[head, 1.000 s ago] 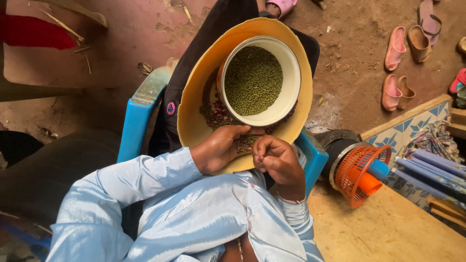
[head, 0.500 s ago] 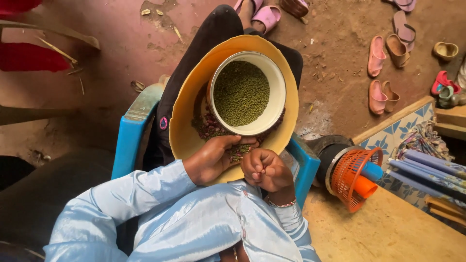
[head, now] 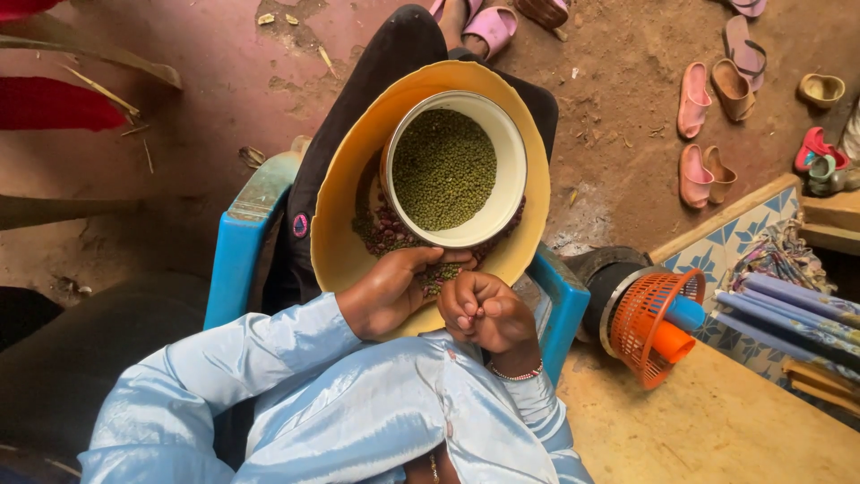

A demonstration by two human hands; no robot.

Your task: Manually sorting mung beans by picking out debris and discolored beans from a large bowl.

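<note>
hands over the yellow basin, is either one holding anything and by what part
The right hand is curled shut; any contents are hidden. The left hand lies flat on the mixed beans in the yellow basin, gripping nothing.

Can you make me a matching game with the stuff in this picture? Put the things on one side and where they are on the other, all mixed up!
Things:
1. white bowl
2. left hand
3. orange basket
4. pink sandals

Places:
A. lying on its side beside the blue chair
B. on the dirt floor, far from the hands
C. inside the yellow basin, full of green beans
D. resting on mixed beans at the basin's near edge

Pairs: 1-C, 2-D, 3-A, 4-B
</note>
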